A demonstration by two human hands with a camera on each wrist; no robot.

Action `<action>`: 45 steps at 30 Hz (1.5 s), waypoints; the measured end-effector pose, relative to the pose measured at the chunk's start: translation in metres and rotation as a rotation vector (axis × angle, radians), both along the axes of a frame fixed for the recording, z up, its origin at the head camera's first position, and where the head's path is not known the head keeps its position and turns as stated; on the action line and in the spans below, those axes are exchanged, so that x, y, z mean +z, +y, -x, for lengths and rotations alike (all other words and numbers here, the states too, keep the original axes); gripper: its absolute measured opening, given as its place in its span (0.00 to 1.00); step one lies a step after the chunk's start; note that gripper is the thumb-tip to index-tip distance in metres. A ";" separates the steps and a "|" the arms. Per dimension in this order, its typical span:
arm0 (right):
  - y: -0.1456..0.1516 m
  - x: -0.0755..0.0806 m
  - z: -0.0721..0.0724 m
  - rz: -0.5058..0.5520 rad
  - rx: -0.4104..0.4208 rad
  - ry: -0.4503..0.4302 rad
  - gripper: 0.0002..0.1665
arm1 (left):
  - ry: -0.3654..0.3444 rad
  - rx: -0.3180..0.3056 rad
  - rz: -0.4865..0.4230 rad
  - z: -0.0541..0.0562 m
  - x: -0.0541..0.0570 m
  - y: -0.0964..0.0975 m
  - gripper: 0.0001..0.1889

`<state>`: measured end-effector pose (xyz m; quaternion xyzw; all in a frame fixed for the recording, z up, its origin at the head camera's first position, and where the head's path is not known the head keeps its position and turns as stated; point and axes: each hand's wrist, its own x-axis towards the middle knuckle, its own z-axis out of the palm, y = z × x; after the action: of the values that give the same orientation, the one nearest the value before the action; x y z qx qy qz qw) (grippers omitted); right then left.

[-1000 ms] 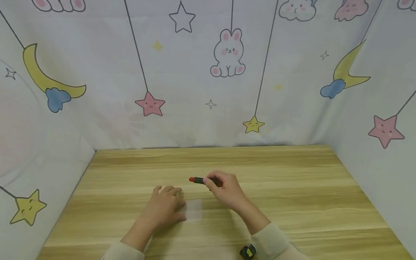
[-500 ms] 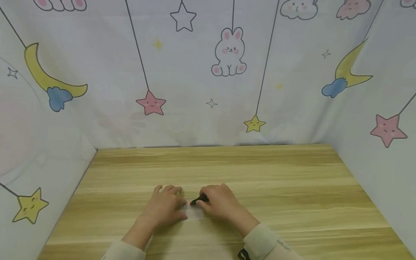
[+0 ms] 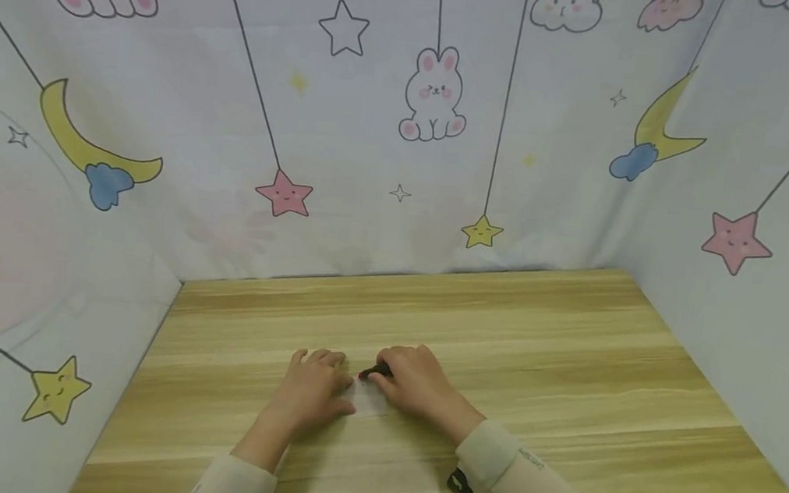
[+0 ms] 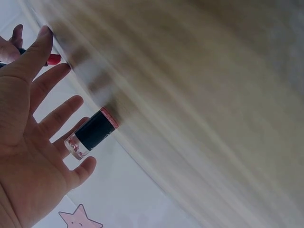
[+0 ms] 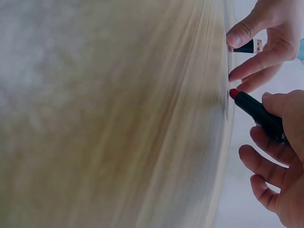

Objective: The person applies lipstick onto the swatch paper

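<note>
My right hand (image 3: 421,383) pinches a lipstick (image 5: 256,113) with a dark tube and a red bullet, its tip right at a pale, translucent square sheet (image 3: 371,403) on the table. The other right fingers curl loosely below, as the right wrist view shows. My left hand (image 3: 311,390) rests with spread, relaxed fingers at the left edge of the sheet. Beyond its palm, in the left wrist view, a short black cylinder (image 4: 96,130) with a red rim and a clear end stands on the table; the left hand hides it in the head view.
The table (image 3: 535,329) has a pale wood-grain top. White cloth walls (image 3: 362,134) printed with bunnies, stars and moons enclose it at the back and both sides. A small black device (image 3: 460,485) sits at the right cuff.
My right hand has come down and toward me with the lipstick, from above the sheet to its surface, then shifted slightly away and left. My left hand has stayed in place.
</note>
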<state>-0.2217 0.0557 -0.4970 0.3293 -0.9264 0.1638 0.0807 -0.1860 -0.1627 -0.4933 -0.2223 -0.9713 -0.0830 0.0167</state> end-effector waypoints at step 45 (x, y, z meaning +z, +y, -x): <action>0.028 0.054 0.006 0.290 0.119 -0.087 0.08 | 0.073 0.056 -0.172 0.007 0.023 -0.001 0.32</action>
<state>-0.2277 0.0836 -0.4433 0.3611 -0.8746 0.3143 0.0773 -0.1932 -0.1642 -0.4702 -0.1958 -0.9652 -0.1572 0.0735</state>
